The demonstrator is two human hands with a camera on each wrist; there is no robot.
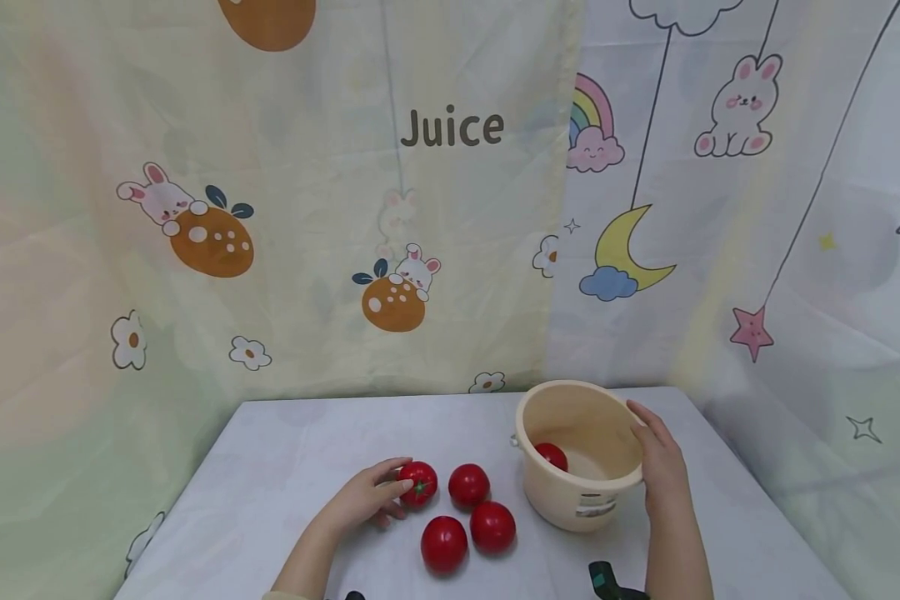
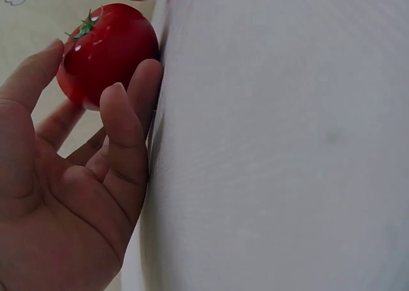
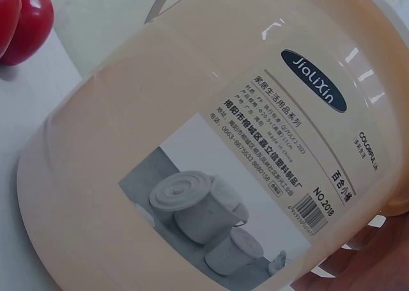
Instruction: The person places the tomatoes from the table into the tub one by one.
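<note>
My left hand (image 1: 367, 496) is at a red tomato (image 1: 418, 484) with a green calyx, thumb on its near side and fingers curved about it. In the left wrist view the tomato (image 2: 108, 55) shows between the thumb and fingers, low by the white cloth. My right hand (image 1: 662, 458) grips the right rim of a cream plastic bucket (image 1: 570, 504), which stands tilted a little towards me. Inside the bucket lies one tomato (image 1: 551, 456). The bucket's printed label (image 3: 255, 169) fills much of the right wrist view, with fingers (image 3: 370, 259) at the lower right.
Three more tomatoes lie between the left hand and the bucket: one farther back (image 1: 468, 486), one at the right (image 1: 492, 527) and one nearest me (image 1: 444, 545). A white cloth covers the table (image 1: 307, 442). Printed curtains (image 1: 307, 208) hang behind and beside it.
</note>
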